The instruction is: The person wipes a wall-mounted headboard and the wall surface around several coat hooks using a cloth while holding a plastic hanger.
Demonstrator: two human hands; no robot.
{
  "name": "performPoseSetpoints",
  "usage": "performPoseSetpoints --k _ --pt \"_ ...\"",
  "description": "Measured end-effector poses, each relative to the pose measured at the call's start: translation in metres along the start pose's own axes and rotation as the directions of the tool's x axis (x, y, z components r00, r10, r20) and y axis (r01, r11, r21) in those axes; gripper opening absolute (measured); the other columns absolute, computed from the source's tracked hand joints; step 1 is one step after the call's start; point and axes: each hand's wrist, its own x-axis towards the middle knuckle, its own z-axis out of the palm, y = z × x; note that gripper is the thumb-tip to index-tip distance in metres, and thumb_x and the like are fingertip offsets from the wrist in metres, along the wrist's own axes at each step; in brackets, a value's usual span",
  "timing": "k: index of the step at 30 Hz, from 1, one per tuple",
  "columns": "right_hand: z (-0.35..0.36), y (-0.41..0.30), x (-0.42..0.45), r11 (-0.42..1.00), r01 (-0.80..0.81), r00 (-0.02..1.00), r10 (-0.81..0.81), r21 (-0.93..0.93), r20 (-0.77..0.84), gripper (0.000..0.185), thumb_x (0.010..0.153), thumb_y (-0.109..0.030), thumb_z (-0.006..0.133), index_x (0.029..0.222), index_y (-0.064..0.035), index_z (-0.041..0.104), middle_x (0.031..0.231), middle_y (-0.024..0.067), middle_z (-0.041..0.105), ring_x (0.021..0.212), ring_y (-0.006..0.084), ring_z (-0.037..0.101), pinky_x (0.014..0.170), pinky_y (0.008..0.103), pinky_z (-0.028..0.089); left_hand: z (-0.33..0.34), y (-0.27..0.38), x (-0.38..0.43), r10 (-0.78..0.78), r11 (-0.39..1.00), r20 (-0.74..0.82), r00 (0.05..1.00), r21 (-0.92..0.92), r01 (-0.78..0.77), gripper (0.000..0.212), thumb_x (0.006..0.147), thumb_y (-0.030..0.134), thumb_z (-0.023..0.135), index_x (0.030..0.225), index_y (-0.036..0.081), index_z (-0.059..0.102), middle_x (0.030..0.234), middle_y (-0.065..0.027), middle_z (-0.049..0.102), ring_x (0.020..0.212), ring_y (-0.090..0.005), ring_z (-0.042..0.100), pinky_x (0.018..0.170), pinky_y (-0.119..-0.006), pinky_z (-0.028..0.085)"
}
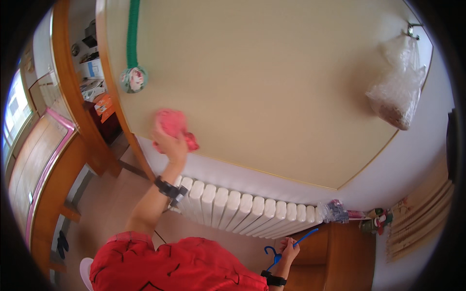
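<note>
My left hand point(170, 142) is raised to the beige wall panel point(262, 91), near its lower left corner. A crumpled pink cloth point(171, 122) is bunched in its fingers and lies against the panel. Lower down on the right, my right hand point(290, 249) grips a blue clothes hanger point(277, 257) by one arm, with its hook standing free. Part of the hanger is hidden behind the hand and forearm. Both wrists wear black bands.
Below the panel runs a white radiator point(233, 207), with a plastic-wrapped bundle point(333, 211) at its right end. A clear plastic bag point(398, 87) hangs from a hook. A green strip with a round floral ornament point(134, 79) hangs by the wooden doorway point(113, 87). A wooden cabinet point(347, 254) stands right.
</note>
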Motion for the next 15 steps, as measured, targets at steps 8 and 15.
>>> performPoseSetpoints --k 8,15 --pt "-0.007 0.005 -0.016 0.998 0.048 0.997 -0.046 0.048 -0.054 0.019 0.095 -0.021 0.055 0.086 -0.0058 0.060 0.066 0.0051 0.063 0.042 0.0081 0.049 0.037 0.0201 0.032 0.059 0.212 -0.092 0.612 0.755 0.010 0.791 -0.304 -0.580 0.051 0.078 0.004 0.061 0.125 0.021 0.053 0.121 -0.0130 0.053 0.114 -0.0348 0.051 0.085 -0.042 0.049" --pt "-0.012 -0.002 -0.051 0.996 0.045 0.990 -0.035 0.071 -0.134 0.019 0.094 -0.019 0.055 0.084 -0.0040 0.060 0.067 0.0067 0.065 0.043 0.0091 0.051 0.039 0.0204 0.033 0.091 0.346 -0.163 0.855 0.470 0.001 0.519 -0.426 -0.773 0.046 0.081 0.016 0.058 0.126 0.020 0.050 0.122 -0.0144 0.051 0.118 -0.0328 0.046 0.086 -0.040 0.050"
